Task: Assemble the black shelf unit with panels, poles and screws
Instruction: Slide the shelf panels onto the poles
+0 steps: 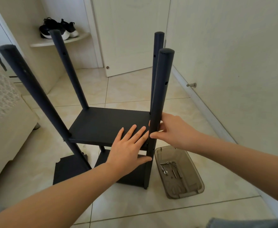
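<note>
Shelf unit: the black shelf unit of flat panels and round poles (85, 129) stands on the beige tiled floor (135, 209), in the middle of the view, just in front of the person.
Poles: four matte black round poles with small holes in their sides rise above the panel: the front left pole (36, 96), the back left pole (69, 68), the back right pole (158, 46) and the front right pole (159, 104).
Middle panel: the flat black rectangular panel (105, 119) sits level between the four poles, with one pole at each corner.
Lower panels: more black panel (69, 171) lies under it, close to the floor; I cannot tell if it is one piece or two.
Left hand: the left hand (126, 145) lies flat on the middle panel near its front right corner, with the fingers straight and a little spread. The thumb touches the front right pole lower down.
Right hand: the right hand (174, 130) grips the front right pole at the level of the panel, with the thumb on the near side and the fingers curled behind it.
Tray: a brownish see-through plastic tray (184, 186) is on the floor just right of the unit, with silver metal screws (169, 168) in it.
Background: black shoes with white soles (57, 28) sit on a white corner shelf (52, 43).
</note>
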### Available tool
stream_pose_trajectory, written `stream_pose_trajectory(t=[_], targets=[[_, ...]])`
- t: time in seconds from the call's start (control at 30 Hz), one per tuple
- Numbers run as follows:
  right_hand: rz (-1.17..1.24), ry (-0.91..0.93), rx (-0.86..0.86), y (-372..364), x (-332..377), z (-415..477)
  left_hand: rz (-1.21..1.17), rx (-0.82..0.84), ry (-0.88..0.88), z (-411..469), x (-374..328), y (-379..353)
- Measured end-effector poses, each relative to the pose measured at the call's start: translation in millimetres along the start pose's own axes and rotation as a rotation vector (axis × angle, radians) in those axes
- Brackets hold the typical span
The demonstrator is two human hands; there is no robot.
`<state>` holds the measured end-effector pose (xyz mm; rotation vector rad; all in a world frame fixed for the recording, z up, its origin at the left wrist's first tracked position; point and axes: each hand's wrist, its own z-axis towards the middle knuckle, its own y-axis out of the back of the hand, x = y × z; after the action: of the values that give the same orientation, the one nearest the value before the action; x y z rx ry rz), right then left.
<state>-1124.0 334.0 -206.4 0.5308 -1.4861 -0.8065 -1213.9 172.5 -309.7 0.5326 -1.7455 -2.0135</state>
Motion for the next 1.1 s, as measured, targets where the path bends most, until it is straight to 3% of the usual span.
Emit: stream_pose_trajectory(t=[0.1, 0.23, 0.47, 0.63, 0.77, 0.93, 1.1], targets=[[-0.003, 0.003, -0.052, -9.1, 1.4, 0.5, -0.013, -0.028, 0.055, -0.6, -3.4, 3.6], [0.059, 0.007, -0.105, -16.9, 2.6, 2.4, -0.090, -0.193, 0.081, 0.0, -6.6, 4.4], [0.230, -0.013, 0.004, -6.6, -15.9, -7.2, -0.092, -0.330, 0.007, -0.5, 1.0, -6.2], [0.122, -0.110, 0.017, -10.9, -56.0, -18.6, -0.067, -0.357, -0.006, 0.7, 3.0, -11.1], [0.016, -0.232, 0.129, -25.2, -100.9, -20.7, -0.052, -0.379, -0.011, 1.2, 4.3, -15.0], [-0.190, -0.381, 0.303, -65.1, -159.8, -2.9, -0.055, -0.404, -0.007, 2.9, 2.9, -18.3], [-0.217, -0.537, 0.327, -115.3, -210.4, 7.9, -0.050, -0.435, -0.007, 3.9, 0.7, -18.2]])
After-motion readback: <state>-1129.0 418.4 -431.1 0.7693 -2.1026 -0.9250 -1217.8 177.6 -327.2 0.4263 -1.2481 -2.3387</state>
